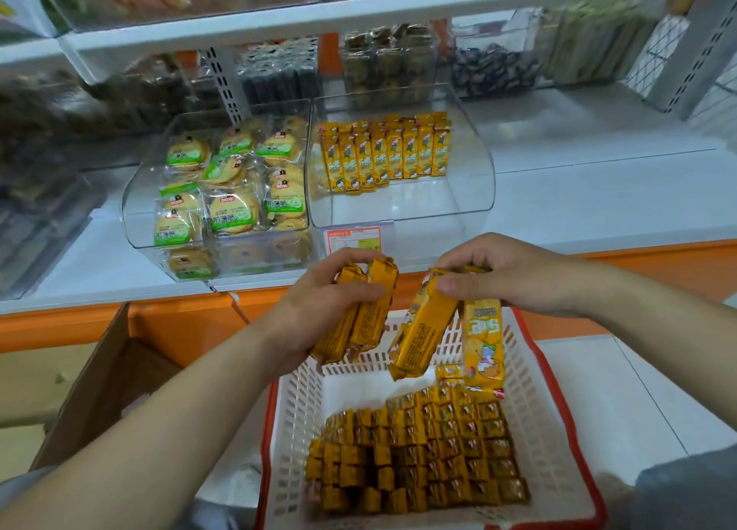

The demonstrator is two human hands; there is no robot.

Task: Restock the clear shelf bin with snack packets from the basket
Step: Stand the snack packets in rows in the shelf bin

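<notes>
A white basket with a red rim [297, 418] sits in front of me, holding several yellow snack packets [418, 453] stood on end. My left hand [319, 302] grips a small bundle of yellow packets [359, 318] above the basket's far edge. Two more yellow packets [422, 326] hang from the fingers of my right hand [514, 274], which pinches them by their tops. On the shelf beyond stands the clear bin [470, 194], with a row of the same yellow packets [387, 154] upright at its back and bare floor in front.
Left of it, a second clear bin [139, 210] holds green-labelled round biscuits. An orange price tag [353, 240] sits on the shelf front. A cardboard box [103, 374] stands at lower left. Upper shelves carry more bins of snacks.
</notes>
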